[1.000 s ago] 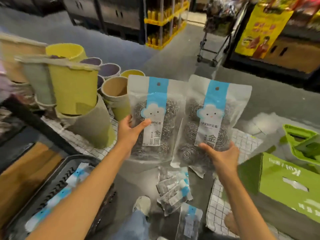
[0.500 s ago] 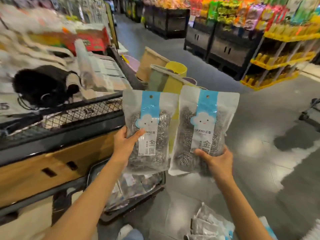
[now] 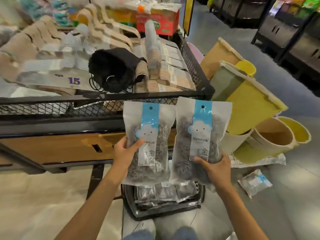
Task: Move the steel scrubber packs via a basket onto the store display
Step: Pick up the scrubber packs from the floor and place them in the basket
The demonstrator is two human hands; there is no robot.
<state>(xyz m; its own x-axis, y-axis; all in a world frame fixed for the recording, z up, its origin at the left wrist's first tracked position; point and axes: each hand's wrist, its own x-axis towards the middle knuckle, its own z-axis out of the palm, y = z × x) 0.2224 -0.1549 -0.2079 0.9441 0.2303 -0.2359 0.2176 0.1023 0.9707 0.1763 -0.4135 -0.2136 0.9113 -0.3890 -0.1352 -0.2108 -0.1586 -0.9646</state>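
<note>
Steel scrubber packs (image 3: 149, 129) held upright side by side, hang-holes pointing up.

Even indoor light, glare on the glossy packs (image 3: 200, 134), blurred, curved wide-angle edges.

The left scrubber pack (image 3: 149, 144) and right scrubber pack (image 3: 200, 139), clear with blue cloud labels, are held upright, touching, before the mesh display (image 3: 52, 108). More packs (image 3: 161, 193) are piled in the black basket (image 3: 129, 205) below.
</note>
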